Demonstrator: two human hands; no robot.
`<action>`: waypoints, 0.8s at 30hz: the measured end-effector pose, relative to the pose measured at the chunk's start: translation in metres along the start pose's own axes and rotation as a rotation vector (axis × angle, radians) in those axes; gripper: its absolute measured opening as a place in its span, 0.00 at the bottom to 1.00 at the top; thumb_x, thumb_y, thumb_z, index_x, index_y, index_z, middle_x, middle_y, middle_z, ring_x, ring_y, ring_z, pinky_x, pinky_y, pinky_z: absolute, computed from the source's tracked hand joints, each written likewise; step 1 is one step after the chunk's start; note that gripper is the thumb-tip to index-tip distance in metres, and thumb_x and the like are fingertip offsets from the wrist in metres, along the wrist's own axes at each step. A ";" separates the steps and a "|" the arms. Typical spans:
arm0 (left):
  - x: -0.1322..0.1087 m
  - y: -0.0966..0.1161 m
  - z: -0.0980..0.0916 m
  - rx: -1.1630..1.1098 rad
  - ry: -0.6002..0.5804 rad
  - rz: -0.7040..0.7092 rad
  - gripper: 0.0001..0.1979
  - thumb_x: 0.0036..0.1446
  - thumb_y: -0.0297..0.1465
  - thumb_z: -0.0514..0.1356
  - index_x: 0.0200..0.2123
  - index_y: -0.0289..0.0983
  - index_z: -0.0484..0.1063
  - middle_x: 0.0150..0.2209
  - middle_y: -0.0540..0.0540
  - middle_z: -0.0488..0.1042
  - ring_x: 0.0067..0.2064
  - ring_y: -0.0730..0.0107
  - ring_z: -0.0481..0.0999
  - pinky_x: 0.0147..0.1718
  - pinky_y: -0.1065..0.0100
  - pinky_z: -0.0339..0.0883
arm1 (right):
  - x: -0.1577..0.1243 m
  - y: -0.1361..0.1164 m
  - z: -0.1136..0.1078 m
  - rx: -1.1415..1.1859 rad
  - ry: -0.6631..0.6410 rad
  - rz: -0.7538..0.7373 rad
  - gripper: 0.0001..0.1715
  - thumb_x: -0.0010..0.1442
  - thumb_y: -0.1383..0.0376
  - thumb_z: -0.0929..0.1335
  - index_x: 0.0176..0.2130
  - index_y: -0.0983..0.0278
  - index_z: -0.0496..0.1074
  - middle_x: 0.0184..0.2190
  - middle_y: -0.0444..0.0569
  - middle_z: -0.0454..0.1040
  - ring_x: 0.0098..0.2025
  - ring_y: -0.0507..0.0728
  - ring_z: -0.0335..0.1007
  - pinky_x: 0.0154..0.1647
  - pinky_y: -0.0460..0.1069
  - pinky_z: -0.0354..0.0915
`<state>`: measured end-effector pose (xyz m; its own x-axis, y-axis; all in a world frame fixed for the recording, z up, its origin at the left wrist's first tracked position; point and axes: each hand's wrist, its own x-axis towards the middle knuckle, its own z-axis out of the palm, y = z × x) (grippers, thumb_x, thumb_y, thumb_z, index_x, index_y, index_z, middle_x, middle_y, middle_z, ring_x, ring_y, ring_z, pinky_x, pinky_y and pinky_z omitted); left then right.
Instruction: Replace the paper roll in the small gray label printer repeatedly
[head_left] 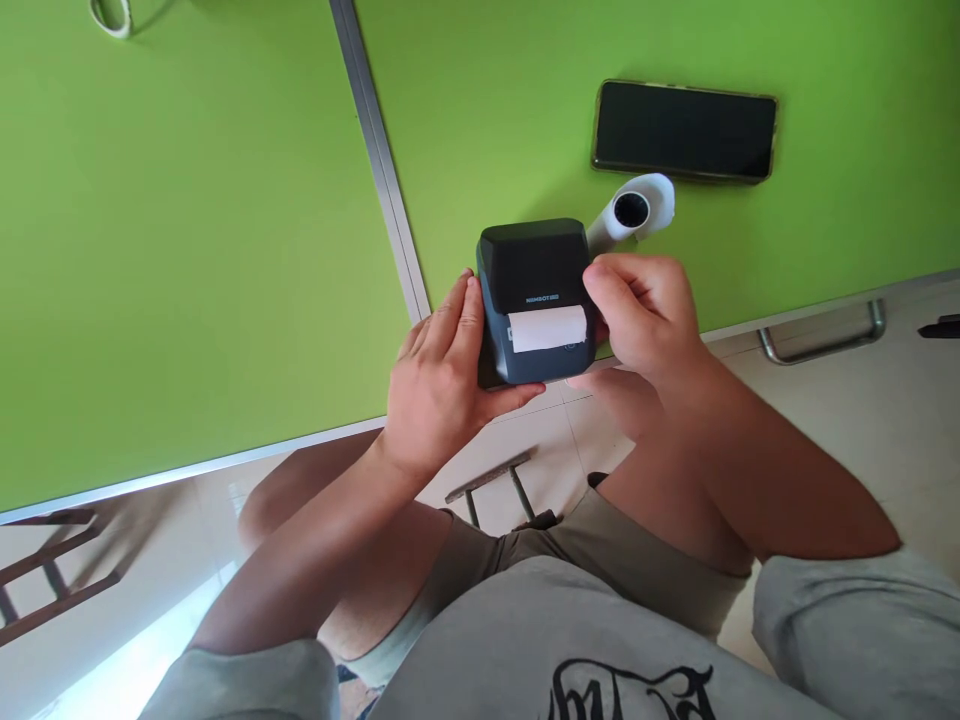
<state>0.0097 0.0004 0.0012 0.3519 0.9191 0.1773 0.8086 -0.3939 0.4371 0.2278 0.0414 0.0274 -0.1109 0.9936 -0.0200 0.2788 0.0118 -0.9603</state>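
Note:
A small dark label printer (534, 265) with a black lid rests at the front edge of the green table. From its slot a white label strip (547, 329) sticks out over the front face. My left hand (442, 375) is wrapped round the printer's left side, with the thumb along its near edge. On the other side my right hand (649, 310) is closed, its thumb and curled fingers against the right edge near the lid; the fingertips are partly hidden. Just behind that hand lies a white paper roll (606, 228) with a dark hollow core and a loose end.
A phone with a dark screen (685, 132) lies at the back right of the green table (225, 250). A metal strip (379, 150) divides the tabletop. A white loop (112, 18) sits far left. Below the front edge is a metal handle (825, 350).

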 end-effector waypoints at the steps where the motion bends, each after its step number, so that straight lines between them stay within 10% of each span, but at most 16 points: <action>1: 0.001 0.000 -0.001 -0.005 0.003 0.000 0.56 0.58 0.68 0.54 0.75 0.33 0.54 0.72 0.29 0.64 0.69 0.41 0.70 0.64 0.50 0.71 | 0.000 0.001 0.000 0.016 0.002 -0.005 0.36 0.68 0.45 0.68 0.21 0.60 0.51 0.19 0.41 0.49 0.24 0.50 0.45 0.27 0.51 0.43; 16: 0.006 0.001 0.002 -0.023 -0.030 -0.069 0.57 0.53 0.70 0.58 0.73 0.37 0.59 0.71 0.32 0.67 0.66 0.41 0.74 0.63 0.48 0.71 | 0.005 0.004 -0.015 -0.124 -0.042 -0.083 0.24 0.52 0.62 0.75 0.28 0.57 0.55 0.21 0.36 0.58 0.23 0.49 0.48 0.26 0.51 0.49; 24: 0.008 0.005 0.004 0.017 -0.028 -0.076 0.59 0.56 0.72 0.51 0.72 0.29 0.58 0.69 0.27 0.68 0.65 0.40 0.74 0.62 0.49 0.68 | 0.012 -0.030 -0.017 -0.310 0.071 -0.154 0.18 0.61 0.61 0.76 0.31 0.57 0.63 0.20 0.36 0.67 0.21 0.51 0.61 0.27 0.51 0.57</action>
<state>0.0182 0.0055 0.0016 0.3021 0.9458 0.1191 0.8411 -0.3233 0.4336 0.2348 0.0550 0.0606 -0.1106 0.9827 0.1484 0.5412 0.1848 -0.8204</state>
